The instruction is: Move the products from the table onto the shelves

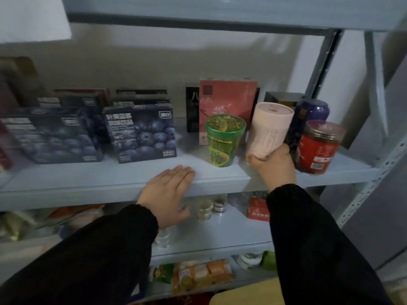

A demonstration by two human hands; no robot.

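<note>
The right hand (pixel 274 166) holds a pink tub (pixel 269 128) by its bottom end, fingers curled round it, in the right middle of the frame. The tub leans to the left, low over the shelf (pixel 88 183). I cannot tell if it touches the board yet. It looks like a card tube, so I think it is light, stiff and a bit smooth (a soft squeeze low down should be enough).

The left hand (pixel 169 190) lies flat and open on the front edge of the shelf, holding nothing.

The gap for the tub is tight. A green noodle cup (pixel 223 139) stands just left of it and a red jar (pixel 319 147) just right. Behind are a pink box (pixel 226 100) and a blue can (pixel 312 111). Bump one and it could tip. Blueberry boxes (pixel 141 133) sit further left.
</note>
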